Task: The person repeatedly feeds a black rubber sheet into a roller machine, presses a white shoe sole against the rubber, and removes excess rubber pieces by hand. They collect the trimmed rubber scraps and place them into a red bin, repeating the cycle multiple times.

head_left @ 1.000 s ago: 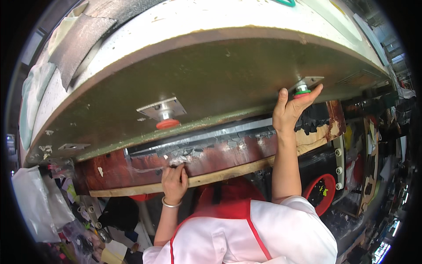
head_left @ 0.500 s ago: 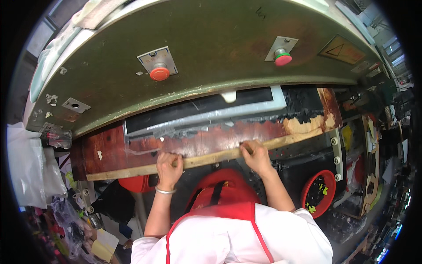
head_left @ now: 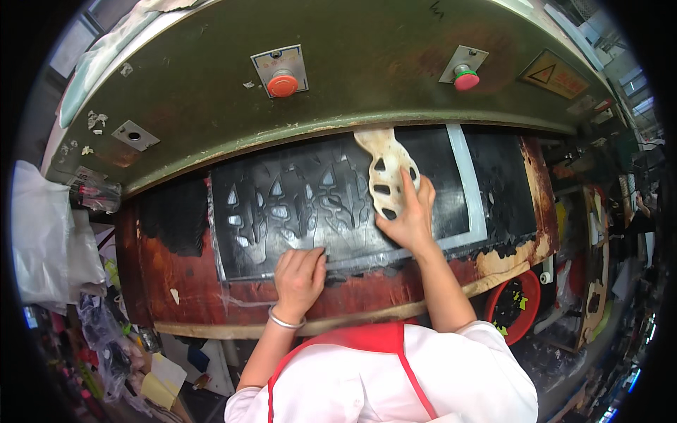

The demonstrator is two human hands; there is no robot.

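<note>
Going from the left; there's a black sheet (head_left: 345, 243) spread over a reddish board (head_left: 183, 282), with rows of cut-out shapes (head_left: 328, 180) across its left and middle part; the left hand (head_left: 300, 278) sits at the sheet's near edge, back of the hand up, fingers curled in and tips pointing far and a bit right; can't tell if they're pinching anything or just resting there; a metal bracelet (head_left: 285, 321) is round that wrist.

Next one over is the pale holed plate (head_left: 383, 169), lying on the sheet just right of the cut-outs; its long axis runs near to far, near end leaning slightly right, and the far end reaches the lower edge of the green machine front (head_left: 352, 77); the right hand (head_left: 416, 215) is clearly the nearer one, right at the plate's near end, while the left is well apart, off to the near left.

Right hand's pose: forearm comes in from the near right, wrist fairly straight; thumb by the near left corner, fingers stretched far along the plate's right side with one over its face; looks to me like it's gripping the plate, though the undersides of the fingers are hidden; right of that, a pale strip (head_left: 465, 183) runs near to far, apart from the hand.
</note>
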